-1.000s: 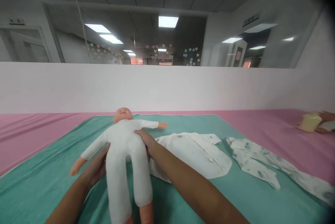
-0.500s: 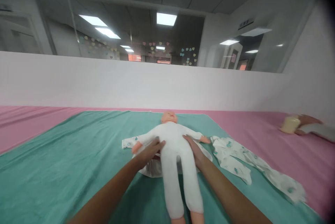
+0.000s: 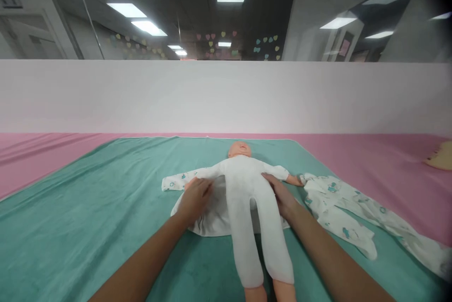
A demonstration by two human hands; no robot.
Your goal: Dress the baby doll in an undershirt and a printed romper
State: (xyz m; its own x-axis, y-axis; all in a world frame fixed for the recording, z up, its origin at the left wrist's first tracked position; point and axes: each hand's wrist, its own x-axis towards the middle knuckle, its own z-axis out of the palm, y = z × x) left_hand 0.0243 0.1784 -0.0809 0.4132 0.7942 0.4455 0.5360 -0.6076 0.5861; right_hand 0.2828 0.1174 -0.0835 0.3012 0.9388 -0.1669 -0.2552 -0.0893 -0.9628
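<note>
A baby doll [image 3: 243, 193] with a white cloth body lies on its back, head away from me. Beneath it a white shirt [image 3: 212, 222] with a printed sleeve is spread out. The sleeve reaches left behind the doll's arm. My left hand [image 3: 197, 198] is closed at the doll's hand on that side, covering most of it; its fingertips are partly hidden. Against the doll's other side rests my right hand [image 3: 284, 196], gripping its waist, with some fingers out of sight.
Printed white baby trousers [image 3: 342, 208] lie to the right of the doll. A green sheet [image 3: 88, 217] covers the pink surface [image 3: 370, 156]. A pale yellow object [image 3: 441, 156] is cut off at the right edge. A white wall [image 3: 212, 99] with a window stands behind.
My left hand has moved from the doll's waist outward to its arm. My right hand stays at the waist. The view has tilted down and shifted left.
</note>
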